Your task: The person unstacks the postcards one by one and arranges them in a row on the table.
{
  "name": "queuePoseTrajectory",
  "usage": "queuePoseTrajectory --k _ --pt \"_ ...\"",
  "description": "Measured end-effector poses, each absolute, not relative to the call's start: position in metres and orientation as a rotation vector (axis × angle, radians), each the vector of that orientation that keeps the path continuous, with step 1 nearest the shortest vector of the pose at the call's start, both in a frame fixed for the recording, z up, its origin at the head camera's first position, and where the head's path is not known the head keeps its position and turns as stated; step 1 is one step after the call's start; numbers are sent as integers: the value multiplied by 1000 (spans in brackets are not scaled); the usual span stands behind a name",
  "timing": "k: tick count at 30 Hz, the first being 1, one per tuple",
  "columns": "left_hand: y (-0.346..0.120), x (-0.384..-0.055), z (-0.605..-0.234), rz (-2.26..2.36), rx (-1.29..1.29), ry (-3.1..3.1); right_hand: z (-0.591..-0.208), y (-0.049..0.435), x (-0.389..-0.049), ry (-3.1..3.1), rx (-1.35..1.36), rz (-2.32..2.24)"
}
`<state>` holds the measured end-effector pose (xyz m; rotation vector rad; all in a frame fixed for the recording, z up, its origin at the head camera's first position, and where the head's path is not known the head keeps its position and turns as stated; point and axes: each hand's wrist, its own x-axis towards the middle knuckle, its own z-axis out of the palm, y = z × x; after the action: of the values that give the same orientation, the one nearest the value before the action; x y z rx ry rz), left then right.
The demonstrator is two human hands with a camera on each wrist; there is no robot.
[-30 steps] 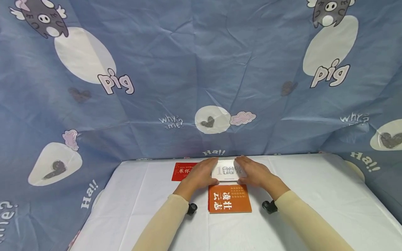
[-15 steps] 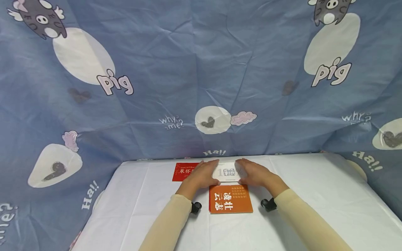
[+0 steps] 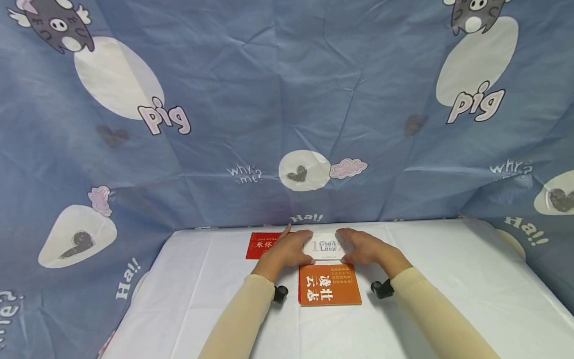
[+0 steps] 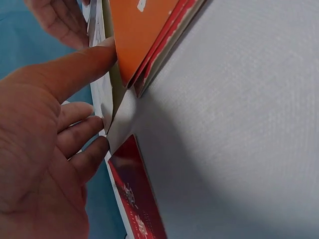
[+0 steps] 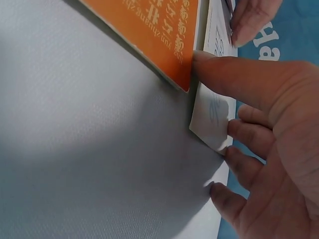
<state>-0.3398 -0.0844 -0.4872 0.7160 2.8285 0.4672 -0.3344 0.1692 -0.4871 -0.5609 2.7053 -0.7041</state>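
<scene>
A white card point(image 3: 326, 246) printed "Good Luck" lies flat near the back of the table. My left hand point(image 3: 290, 250) grips its left end, thumb at the near edge and fingers toward the far edge. The right hand point(image 3: 365, 249) holds the right end the same way. In the right wrist view the right thumb point(image 5: 224, 69) meets the card's near edge, close by the orange card's corner. An orange card point(image 3: 330, 285) with white characters lies just in front, with red cards showing under it in the left wrist view. Left of the white card is a red card point(image 3: 261, 245), partly hidden by my left hand.
The cards lie on a white cloth-covered table point(image 3: 430, 289). A blue patterned curtain point(image 3: 224, 124) hangs directly behind the table's back edge. Black wrist cameras point(image 3: 382, 289) sit under both wrists.
Both hands stay at the ends of the white card, which shows more of its face than a second ago. A finger of my left hand now lifts over the red card.
</scene>
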Motion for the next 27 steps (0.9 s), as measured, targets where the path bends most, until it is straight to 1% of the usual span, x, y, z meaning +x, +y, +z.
queuePoseTrajectory --k 7,12,23,27 --pt "-84 -339 -485 501 673 2781 -486 168 -332 2698 -530 -706" --pt "-84 -339 -484 505 659 2776 -487 169 -332 2716 -556 -699" --pt "-86 -335 -479 453 750 2852 -490 180 -327 2843 -573 -648" --pt "-90 -331 -471 466 745 2882 -488 184 -321 2871 -660 -675"
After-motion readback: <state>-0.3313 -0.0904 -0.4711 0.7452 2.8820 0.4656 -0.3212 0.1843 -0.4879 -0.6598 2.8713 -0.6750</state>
